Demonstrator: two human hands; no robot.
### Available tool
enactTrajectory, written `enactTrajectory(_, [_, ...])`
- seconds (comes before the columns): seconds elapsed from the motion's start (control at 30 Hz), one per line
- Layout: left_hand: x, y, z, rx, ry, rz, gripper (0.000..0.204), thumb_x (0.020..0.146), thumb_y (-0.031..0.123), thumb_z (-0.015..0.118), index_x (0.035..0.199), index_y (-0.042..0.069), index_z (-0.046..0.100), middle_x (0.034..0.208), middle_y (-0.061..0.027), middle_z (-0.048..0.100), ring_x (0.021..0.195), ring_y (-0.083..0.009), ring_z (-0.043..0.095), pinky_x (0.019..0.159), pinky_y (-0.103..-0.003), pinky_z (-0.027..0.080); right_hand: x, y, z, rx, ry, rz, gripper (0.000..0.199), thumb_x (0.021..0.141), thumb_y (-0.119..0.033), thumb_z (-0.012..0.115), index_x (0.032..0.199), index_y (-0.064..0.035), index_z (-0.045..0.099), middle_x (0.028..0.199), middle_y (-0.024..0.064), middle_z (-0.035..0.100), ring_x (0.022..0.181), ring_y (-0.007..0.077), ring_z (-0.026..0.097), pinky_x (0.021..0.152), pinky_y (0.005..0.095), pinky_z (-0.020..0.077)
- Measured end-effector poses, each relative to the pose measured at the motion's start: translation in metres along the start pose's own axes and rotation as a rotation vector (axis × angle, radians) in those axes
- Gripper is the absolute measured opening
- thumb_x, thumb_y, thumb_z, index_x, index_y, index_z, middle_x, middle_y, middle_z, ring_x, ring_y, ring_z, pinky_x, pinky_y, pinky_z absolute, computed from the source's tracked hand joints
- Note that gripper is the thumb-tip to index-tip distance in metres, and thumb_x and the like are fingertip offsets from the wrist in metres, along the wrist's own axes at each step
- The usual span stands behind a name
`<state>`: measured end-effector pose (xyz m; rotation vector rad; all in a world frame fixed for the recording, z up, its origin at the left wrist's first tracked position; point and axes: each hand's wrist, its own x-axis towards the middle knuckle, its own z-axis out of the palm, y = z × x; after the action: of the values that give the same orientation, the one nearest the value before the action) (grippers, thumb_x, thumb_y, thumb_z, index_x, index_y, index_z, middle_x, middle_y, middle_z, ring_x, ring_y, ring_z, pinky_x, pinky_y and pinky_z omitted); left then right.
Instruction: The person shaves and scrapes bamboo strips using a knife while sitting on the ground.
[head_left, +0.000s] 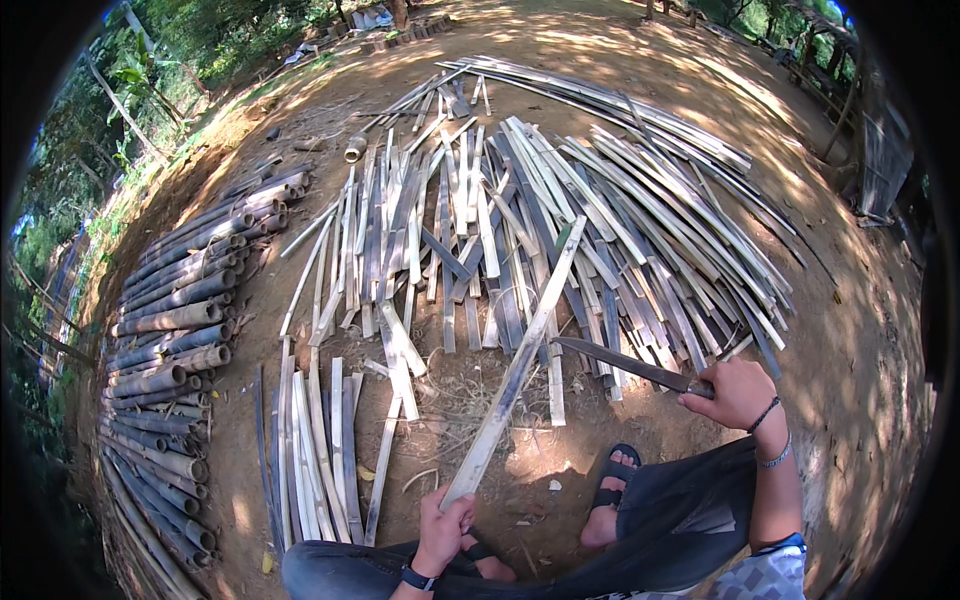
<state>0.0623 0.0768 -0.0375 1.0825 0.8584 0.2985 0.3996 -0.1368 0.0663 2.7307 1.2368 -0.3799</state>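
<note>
My left hand [440, 532] is closed around the near end of a long split bamboo strip [513, 385]. The strip slants up and away to the right, its far end over the pile, with dark patches along its pale face. My right hand [737, 394] grips the handle of a large knife [628, 364] with a long dark blade. The blade points left, its tip close to the right edge of the bamboo strip; whether they touch I cannot tell. Beyond both hands lies a wide pile of split bamboo strips [630, 215], pale and dark sides mixed.
A smaller bundle of strips [318, 450] lies near left. Cut bamboo poles [180, 318] are stacked along the left side. A short bamboo piece [356, 148] sits behind the pile. My sandalled foot [606, 500] rests on the dirt ground between my hands, by wood shavings [465, 395].
</note>
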Motion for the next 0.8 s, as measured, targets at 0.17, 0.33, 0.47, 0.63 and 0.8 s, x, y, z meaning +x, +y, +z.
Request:
enactTrajectory(0.17, [0.000,-0.003,0.000,-0.024,-0.014,0.006,0.012,0.088,0.009,0.057,0.082,0.000,0.053,0.061,0.0023,0.044,0.051,-0.0043,0.038,0.045,-0.021,0.029,-0.001,-0.009,-0.005,0.073,-0.028,-0.110,0.054,0.077,-0.061,0.061,0.076,-0.0072,0.071,0.062,0.0150,0.063,0.066,0.0336,0.064,0.061,0.0427,0.0513])
enactTrajectory(0.33, [0.001,-0.001,0.004,0.027,0.009,0.006,0.015,0.088,0.011,0.055,0.076,0.002,0.050,0.058,0.0009,0.043,0.049,-0.0062,0.038,0.044,-0.022,0.028,-0.001,-0.015,-0.004,0.006,-0.038,-0.082,0.052,0.077,-0.059,0.062,0.078,-0.0087,0.072,0.062,0.0148,0.063,0.065,0.0337,0.064,0.061,0.0426,0.0517])
enactTrajectory(0.47, [0.000,0.000,0.004,0.036,0.015,0.010,0.017,0.087,0.011,0.055,0.073,0.003,0.049,0.057,0.0000,0.042,0.047,-0.0074,0.039,0.043,-0.023,0.028,-0.004,-0.015,-0.007,0.027,-0.062,-0.111,0.050,0.076,-0.058,0.063,0.078,-0.0091,0.072,0.061,0.0146,0.062,0.065,0.0329,0.065,0.061,0.0420,0.0520])
enactTrajectory(0.63, [0.000,-0.001,0.005,0.041,0.021,0.007,0.018,0.087,0.012,0.055,0.072,0.004,0.048,0.056,0.0001,0.042,0.047,-0.0073,0.038,0.043,-0.023,0.028,-0.006,-0.015,-0.010,0.012,-0.053,-0.081,0.049,0.076,-0.057,0.065,0.079,-0.0088,0.072,0.061,0.0138,0.062,0.064,0.0323,0.065,0.061,0.0414,0.0521])
enactTrajectory(0.8, [-0.001,-0.001,0.006,0.039,0.042,0.003,0.019,0.087,0.012,0.055,0.071,0.004,0.048,0.055,0.0001,0.042,0.046,-0.0073,0.039,0.042,-0.023,0.028,-0.006,-0.011,-0.011,0.015,-0.072,-0.104,0.049,0.075,-0.057,0.065,0.080,-0.0084,0.072,0.062,0.0137,0.063,0.065,0.0320,0.065,0.061,0.0412,0.0521])
